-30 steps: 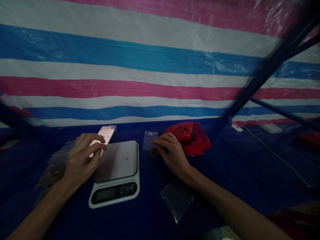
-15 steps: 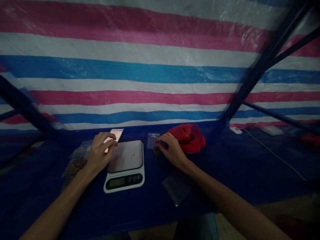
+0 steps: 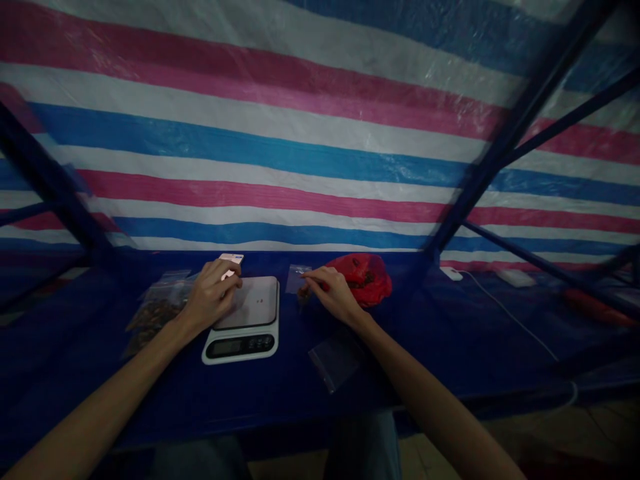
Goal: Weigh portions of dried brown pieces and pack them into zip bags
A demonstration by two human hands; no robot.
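My left hand (image 3: 213, 293) hovers over the left edge of a white kitchen scale (image 3: 240, 347), fingers loosely curled and apart, with nothing visible in them. A couple of tiny pieces (image 3: 259, 301) lie on the scale's plate. Behind that hand is a lit phone (image 3: 235, 258), partly covered. My right hand (image 3: 334, 291) has thumb and fingertips pinched together; whatever they hold is too small to make out. Just below its fingertips is a small brownish clump (image 3: 303, 292), beside a small clear zip bag (image 3: 295, 280). A red plastic bag (image 3: 373, 277) with brown bits lies behind the right hand.
Left of the scale lies a clear bag of brown pieces (image 3: 153, 317). Another clear zip bag (image 3: 336, 363) is near the front edge of the blue table (image 3: 280, 400). A white plug (image 3: 451, 273) with a cable sits at right. Blue poles and striped sheeting stand behind.
The camera view has tilted and shifted slightly, so the tabletop things appear further left. Both hands stay near the same things; the right fingertips remain pinched.
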